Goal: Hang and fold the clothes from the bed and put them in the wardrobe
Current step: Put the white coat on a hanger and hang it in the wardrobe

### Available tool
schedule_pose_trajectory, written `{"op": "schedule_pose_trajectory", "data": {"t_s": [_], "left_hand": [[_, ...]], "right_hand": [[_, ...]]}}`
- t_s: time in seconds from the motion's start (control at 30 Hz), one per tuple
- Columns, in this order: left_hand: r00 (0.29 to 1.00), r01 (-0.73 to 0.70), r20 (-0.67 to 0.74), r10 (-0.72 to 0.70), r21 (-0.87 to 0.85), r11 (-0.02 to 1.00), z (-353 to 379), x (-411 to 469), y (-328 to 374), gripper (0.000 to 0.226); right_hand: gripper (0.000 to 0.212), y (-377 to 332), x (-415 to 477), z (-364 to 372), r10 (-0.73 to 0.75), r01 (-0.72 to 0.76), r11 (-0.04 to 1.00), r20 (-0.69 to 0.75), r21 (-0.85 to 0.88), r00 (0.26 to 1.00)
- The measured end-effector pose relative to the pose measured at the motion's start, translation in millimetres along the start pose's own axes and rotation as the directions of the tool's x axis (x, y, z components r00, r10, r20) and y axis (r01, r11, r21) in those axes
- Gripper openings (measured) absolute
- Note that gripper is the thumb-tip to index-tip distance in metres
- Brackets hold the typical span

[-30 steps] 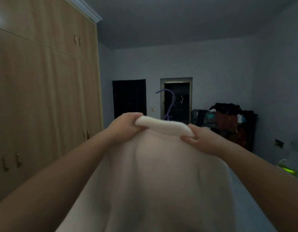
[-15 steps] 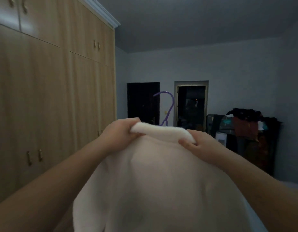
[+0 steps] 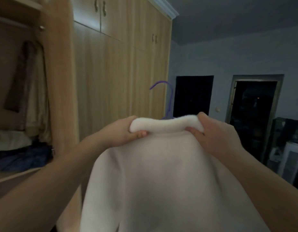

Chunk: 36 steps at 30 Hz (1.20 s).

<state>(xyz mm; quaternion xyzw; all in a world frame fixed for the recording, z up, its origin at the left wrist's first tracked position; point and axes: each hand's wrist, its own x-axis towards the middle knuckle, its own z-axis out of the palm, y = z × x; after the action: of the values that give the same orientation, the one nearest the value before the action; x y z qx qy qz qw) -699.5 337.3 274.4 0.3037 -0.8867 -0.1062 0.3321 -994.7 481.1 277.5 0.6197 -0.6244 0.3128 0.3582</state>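
Two hands are holding one white garment [image 3: 161,173] up in front of the wardrobe [image 3: 119,72]. My left hand [image 3: 124,131] is gripping the left end of the thick rolled collar [image 3: 165,125], the fingers [image 3: 140,133] curling under it. My right hand [image 3: 217,134] is gripping the right end in the same way. The collar is stretching between them and is sagging a little in the middle. The cloth is looking soft and fuzzy, plain cream-white. It is hanging down wide from the collar and is covering the lower middle of my view. A purple hanger hook [image 3: 169,97] is standing up behind the collar, before the far end of the wardrobe. The rest of the hanger I cannot see.

The wardrobe is filling the left side. It is of light wood, with tall closed doors and small upper doors with handles [image 3: 99,5]. At its left end one compartment [image 3: 14,64] is standing open. Pale and brown clothes [image 3: 32,84] are hanging inside it, and dark blue cloth [image 3: 19,161] is lying below them on a shelf. To the right of the wardrobe a grey wall [image 3: 228,56] is showing two dark doorways [image 3: 193,96] [image 3: 255,114]. Further right of the wardrobe a dark shelf unit [image 3: 287,139] is standing, but its contents are too dim to tell.
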Motion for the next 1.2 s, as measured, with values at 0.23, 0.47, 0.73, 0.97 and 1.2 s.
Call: {"op": "schedule_pose_trajectory", "data": {"t_s": [0.23,0.47,0.73,0.97,1.2], "left_hand": [[0.945,0.305,-0.095,-0.311,-0.081,0.949,-104,-114,-114,0.054],[0.79,0.467,-0.477,-0.385,0.061,0.882,-230,-223,-235,0.054],[0.741,0.564,-0.544,-0.393,0.188,0.804,-348,-291,-352,0.047],[0.7,0.627,-0.644,-0.31,0.344,0.699,-396,-257,-432,0.039],[0.757,0.511,-0.646,0.092,0.674,0.533,-416,-190,-511,0.058]], "right_hand": [[0.05,-177,66,76,-0.144,0.126,0.976,0.089,0.179,0.986],[0.052,-390,117,145,-0.288,0.232,0.882,0.081,0.41,0.954],[0.042,-562,160,222,-0.439,0.373,0.781,0.015,0.501,0.898],[0.031,-633,239,283,-0.402,0.456,0.783,-0.215,0.423,0.89],[0.041,-687,346,359,-0.374,0.419,0.79,-0.189,0.448,0.908]]}}
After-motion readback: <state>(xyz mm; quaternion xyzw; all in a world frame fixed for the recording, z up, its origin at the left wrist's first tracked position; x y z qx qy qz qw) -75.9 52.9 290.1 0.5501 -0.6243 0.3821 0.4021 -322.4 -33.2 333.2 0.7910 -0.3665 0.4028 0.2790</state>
